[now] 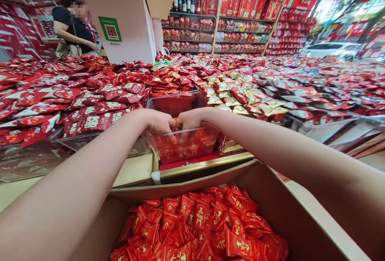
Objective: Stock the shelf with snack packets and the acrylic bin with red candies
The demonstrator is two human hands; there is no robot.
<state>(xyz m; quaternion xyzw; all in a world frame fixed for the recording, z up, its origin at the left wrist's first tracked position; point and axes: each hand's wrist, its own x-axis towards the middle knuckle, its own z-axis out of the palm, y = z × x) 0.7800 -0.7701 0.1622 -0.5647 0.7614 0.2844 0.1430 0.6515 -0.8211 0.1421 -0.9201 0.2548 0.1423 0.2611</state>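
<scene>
Both arms reach over an open cardboard box [300, 213] that holds many red candy packets [198, 229] with gold lettering. Beyond it, a clear plastic bin [183, 144] contains similar red packets. Inside the bin's upper part, my left hand [161, 122] is closed, its fingers curled down among the packets. Beside it, nearly touching, my right hand [191, 119] is also closed. A bit of red and orange wrapper shows between the two hands. The undersides of the fingers are hidden, so what each one grips is unclear.
Heaped wrapped sweets [99, 104] fill bins at left, and gold-and-white packets [237, 92] lie at right. Behind stand a white carton [120, 24] with a QR code and stocked shelves [192, 32]. A person [73, 30] in black stands at the back left.
</scene>
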